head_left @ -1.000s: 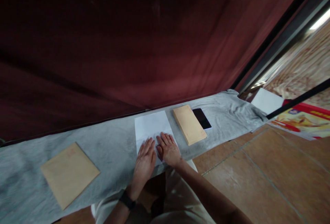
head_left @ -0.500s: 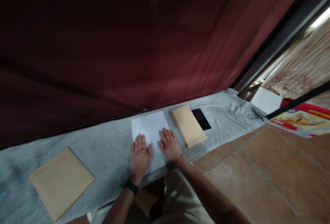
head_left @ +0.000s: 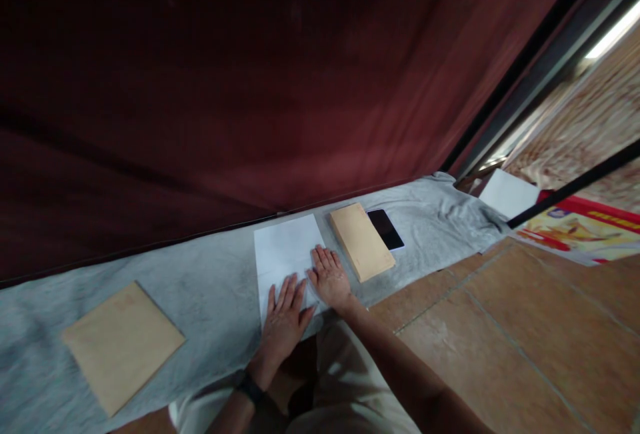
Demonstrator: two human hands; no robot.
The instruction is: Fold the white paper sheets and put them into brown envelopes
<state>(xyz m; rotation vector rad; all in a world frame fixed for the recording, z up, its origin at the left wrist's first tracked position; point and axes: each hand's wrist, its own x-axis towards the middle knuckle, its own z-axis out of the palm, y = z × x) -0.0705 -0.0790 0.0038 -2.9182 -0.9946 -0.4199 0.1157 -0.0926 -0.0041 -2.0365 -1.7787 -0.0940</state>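
A white sheet of paper [head_left: 284, 241] lies flat on the grey cloth in front of me. My left hand [head_left: 285, 321] rests on its near part, palm down, fingers stretched out and slightly apart. Flat against the paper's right side is my right hand [head_left: 330, 279], its fingers extended too. Neither hand grips anything. Just right of my right hand sits a stack of brown envelopes [head_left: 363, 241], close to the paper's edge. Both palms cover part of the sheet.
A dark-screened phone [head_left: 386, 229] lies beside the stack. Farther left is another brown envelope pile [head_left: 123, 347]. The grey cloth [head_left: 215, 287] covers a narrow bench along a dark red curtain-like surface [head_left: 300, 121]. Tiled floor [head_left: 480, 341] and a colourful printed box [head_left: 580, 231] are to the right.
My left hand has slid toward me and a little right over the paper, its fingers now more spread. The right hand stays in nearly the same place. The view has shifted slightly.
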